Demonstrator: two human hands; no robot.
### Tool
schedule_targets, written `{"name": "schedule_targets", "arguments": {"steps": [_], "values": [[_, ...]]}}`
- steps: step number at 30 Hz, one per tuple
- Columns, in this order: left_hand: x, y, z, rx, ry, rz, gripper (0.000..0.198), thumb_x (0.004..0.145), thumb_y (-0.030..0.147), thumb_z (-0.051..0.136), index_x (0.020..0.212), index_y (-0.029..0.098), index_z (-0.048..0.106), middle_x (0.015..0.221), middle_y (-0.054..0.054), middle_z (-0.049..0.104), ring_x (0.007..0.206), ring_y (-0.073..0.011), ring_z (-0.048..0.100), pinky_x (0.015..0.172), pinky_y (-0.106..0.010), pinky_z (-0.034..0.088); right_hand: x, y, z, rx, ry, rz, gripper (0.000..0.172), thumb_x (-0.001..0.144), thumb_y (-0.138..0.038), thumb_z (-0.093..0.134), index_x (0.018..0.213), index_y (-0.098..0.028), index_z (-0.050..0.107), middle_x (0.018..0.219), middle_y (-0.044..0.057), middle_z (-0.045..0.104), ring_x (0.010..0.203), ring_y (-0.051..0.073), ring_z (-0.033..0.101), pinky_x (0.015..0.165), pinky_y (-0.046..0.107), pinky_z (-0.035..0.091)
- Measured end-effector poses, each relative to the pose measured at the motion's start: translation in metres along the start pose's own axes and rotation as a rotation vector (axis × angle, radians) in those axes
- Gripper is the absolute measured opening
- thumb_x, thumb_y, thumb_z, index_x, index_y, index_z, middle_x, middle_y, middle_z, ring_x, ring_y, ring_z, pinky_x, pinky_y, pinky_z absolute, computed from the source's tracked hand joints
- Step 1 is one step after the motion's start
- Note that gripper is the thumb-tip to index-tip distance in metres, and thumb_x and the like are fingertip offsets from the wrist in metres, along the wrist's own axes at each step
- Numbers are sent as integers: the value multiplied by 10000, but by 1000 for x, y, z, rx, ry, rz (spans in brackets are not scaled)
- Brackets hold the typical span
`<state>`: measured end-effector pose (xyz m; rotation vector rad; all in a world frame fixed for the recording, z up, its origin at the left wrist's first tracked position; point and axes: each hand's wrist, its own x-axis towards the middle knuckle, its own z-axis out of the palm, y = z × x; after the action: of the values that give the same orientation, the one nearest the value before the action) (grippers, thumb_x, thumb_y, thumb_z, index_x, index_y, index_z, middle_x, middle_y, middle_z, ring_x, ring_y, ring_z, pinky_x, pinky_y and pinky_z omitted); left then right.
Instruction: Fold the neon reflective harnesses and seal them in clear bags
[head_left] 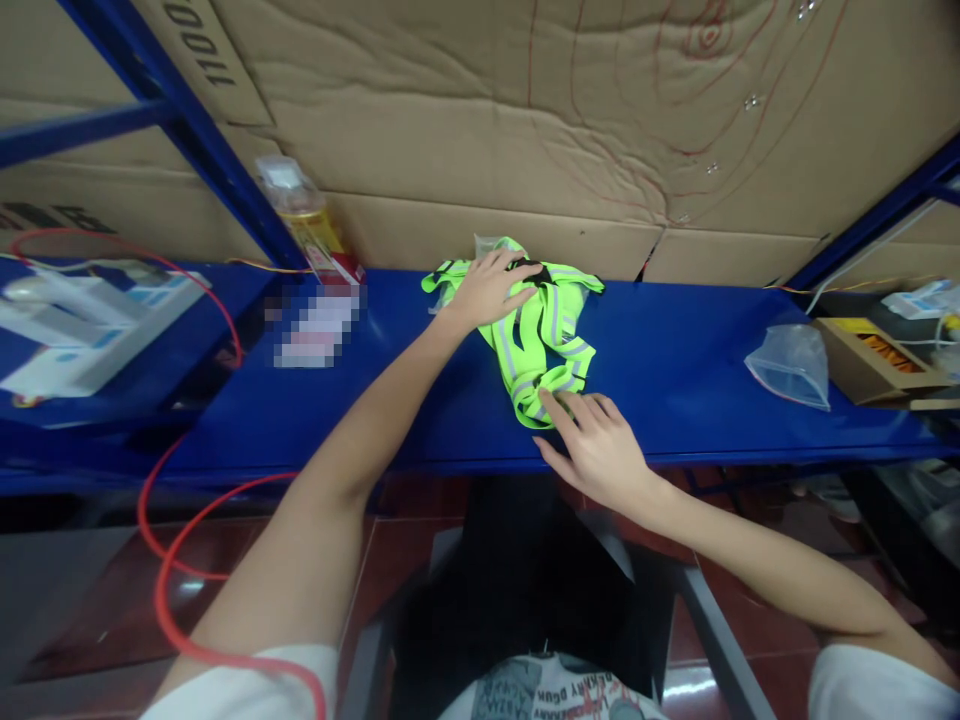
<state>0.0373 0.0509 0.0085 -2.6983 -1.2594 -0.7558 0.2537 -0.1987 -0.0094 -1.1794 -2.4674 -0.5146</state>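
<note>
A bright yellow-green reflective strap vest (559,318) with silver stripes and black parts lies bunched on the blue tabletop (675,350). My left hand (491,287) rests on its upper left part, fingers stretched out. At the vest's lower end, my right hand (596,445) has its index fingertip at the strap and its thumb apart, near the table's front edge. Some clear plastic (487,245) shows behind the vest; how much of it lies underneath is hidden.
A bottle with a yellow label (311,225) stands at the back left. On the right are a clear plastic bag (791,365) and an open cardboard box (874,360). A red hose (169,600) loops at the left. Cardboard (450,130) walls the back between blue posts.
</note>
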Motion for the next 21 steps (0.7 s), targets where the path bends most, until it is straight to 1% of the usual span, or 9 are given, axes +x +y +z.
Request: {"name": "schedule_targets", "arguments": {"steps": [3, 6, 9, 11, 13, 14, 17, 19, 21], "values": [[0, -1, 2, 4, 10, -1, 575, 1107, 540, 449, 1596, 283, 610, 1682, -143, 519, 1587, -405, 429, 1260, -602, 394, 8, 6, 11, -48, 38, -27, 353, 1088, -261, 609, 1366, -70, 711, 1118, 145, 791, 966, 285, 736, 909, 440, 503], [-1, -1, 2, 1, 8, -10, 578, 1107, 540, 452, 1604, 286, 601, 1691, -142, 508, 1581, -411, 434, 1257, -610, 394, 16, 13, 9, -20, 74, -56, 249, 1103, -238, 584, 1094, -96, 788, 1030, 126, 779, 909, 260, 731, 871, 419, 474], [-1, 0, 1, -3, 6, -16, 579, 1105, 535, 461, 1605, 278, 600, 1692, -148, 504, 1589, -415, 424, 1255, -614, 395, 18, 18, 0, 228, 73, -31, 390, 1137, -284, 536, 830, -147, 736, 994, 109, 753, 882, 219, 710, 828, 380, 468], [-1, 0, 1, -3, 6, -10, 580, 1108, 541, 452, 1602, 277, 603, 1689, -150, 507, 1587, -416, 424, 1253, -618, 394, 13, 22, -7, 473, 36, 47, 461, 1155, -317, 503, 745, -179, 664, 813, 48, 693, 737, 168, 652, 759, 340, 468], [0, 1, 0, 0, 6, 0, 582, 1113, 549, 436, 1601, 280, 604, 1686, -149, 511, 1576, -413, 436, 1244, -617, 401, 5, 24, -11, 630, 23, 163, 442, 1160, -344, 491, 772, -199, 646, 693, 10, 641, 630, 153, 593, 690, 317, 472], [0, 0, 1, 3, 8, 2, 584, 1114, 553, 430, 1599, 280, 606, 1683, -149, 514, 1570, -410, 442, 1239, -615, 407, -1, 26, -12, 653, 39, 212, 387, 1157, -347, 492, 850, -202, 678, 717, 18, 676, 648, 167, 620, 688, 316, 490], [0, 0, 1, 8, 11, 1, 586, 1113, 556, 428, 1595, 277, 611, 1682, -147, 514, 1566, -410, 445, 1236, -611, 410, -17, 32, -14, 621, 141, 265, 233, 1130, -298, 524, 1183, -206, 732, 1052, 91, 819, 944, 238, 762, 825, 342, 569], [0, 0, 1, 2, 8, 0, 587, 1111, 553, 431, 1594, 273, 613, 1686, -147, 510, 1576, -412, 434, 1247, -609, 401, -25, 36, -16, 649, 196, 302, 213, 1111, -282, 568, 1205, -223, 750, 1124, 84, 825, 1007, 243, 775, 874, 345, 581], [0, -1, 2, -6, 6, -2, 590, 1110, 556, 428, 1594, 274, 613, 1691, -146, 506, 1583, -409, 426, 1252, -606, 397, -29, 41, -20, 737, 240, 434, 188, 1100, -324, 608, 1152, -234, 765, 1054, 60, 811, 924, 219, 758, 823, 327, 574]]}}
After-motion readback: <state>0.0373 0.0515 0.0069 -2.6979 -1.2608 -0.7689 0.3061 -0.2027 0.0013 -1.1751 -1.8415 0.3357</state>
